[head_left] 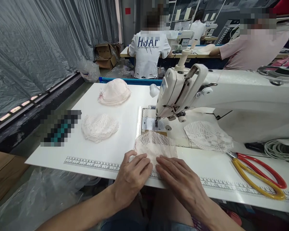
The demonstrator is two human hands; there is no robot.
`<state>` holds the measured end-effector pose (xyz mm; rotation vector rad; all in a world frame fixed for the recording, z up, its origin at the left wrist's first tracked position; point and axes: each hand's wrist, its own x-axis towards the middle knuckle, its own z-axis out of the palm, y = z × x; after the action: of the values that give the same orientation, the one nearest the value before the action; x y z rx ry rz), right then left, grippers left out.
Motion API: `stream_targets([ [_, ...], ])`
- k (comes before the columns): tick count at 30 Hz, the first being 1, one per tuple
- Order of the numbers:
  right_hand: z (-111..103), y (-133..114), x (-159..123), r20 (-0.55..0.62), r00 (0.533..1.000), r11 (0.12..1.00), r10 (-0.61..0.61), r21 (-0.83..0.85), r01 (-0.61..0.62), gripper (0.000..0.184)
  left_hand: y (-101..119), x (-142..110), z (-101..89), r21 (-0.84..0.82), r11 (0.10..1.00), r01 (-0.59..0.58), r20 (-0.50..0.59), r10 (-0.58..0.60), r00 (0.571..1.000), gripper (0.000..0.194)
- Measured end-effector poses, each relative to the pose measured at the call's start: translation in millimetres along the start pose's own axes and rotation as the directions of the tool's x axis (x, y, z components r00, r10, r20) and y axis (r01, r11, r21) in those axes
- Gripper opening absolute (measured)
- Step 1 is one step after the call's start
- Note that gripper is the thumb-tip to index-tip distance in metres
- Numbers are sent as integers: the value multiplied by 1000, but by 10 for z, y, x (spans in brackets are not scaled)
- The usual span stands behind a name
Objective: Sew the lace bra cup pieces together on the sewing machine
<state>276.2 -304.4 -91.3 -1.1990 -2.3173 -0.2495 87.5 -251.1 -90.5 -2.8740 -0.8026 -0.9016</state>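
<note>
A piece of pale lace fabric (pixel 156 146) lies on the table in front of the sewing machine's presser foot (pixel 156 122). My left hand (pixel 134 175) rests on its near left part, fingers bent and apart, tips on the fabric. On the near right part my right hand (pixel 180 176) lies flat with its fingers stretched out. Both hands press on the lace from above and neither grips it. The fabric's near edge is partly hidden under my fingers. Its far edge reaches close to the needle plate (pixel 149 124).
The sewing machine (pixel 187 93) stands at the right. Another lace piece (pixel 208 136) and red-and-yellow-handled scissors (pixel 257 175) lie beneath and before its arm. A lace stack (pixel 99 127) and a pale cup-shaped stack (pixel 114 92) lie left. People sit at machines beyond.
</note>
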Motion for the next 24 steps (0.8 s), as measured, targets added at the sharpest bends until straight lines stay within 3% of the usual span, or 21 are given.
stream_targets([
  [8, -126, -3, 75, -23, 1000, 999, -12, 50, 13, 31, 32, 18, 61, 44, 998, -43, -7, 44, 999, 22],
  [13, -200, 173, 325, 11, 993, 971, 116, 209, -116, 29, 8, 62, 86, 93, 989, -119, -78, 126, 989, 22],
  [20, 182, 619, 355, 40, 995, 978, 91, -192, -82, 28, -111, 220, 22, 74, 974, -213, 7, 213, 977, 19],
  [24, 273, 876, 374, 49, 995, 956, 85, -286, -68, 29, -252, 425, 108, 89, 974, -206, 85, 199, 976, 15],
])
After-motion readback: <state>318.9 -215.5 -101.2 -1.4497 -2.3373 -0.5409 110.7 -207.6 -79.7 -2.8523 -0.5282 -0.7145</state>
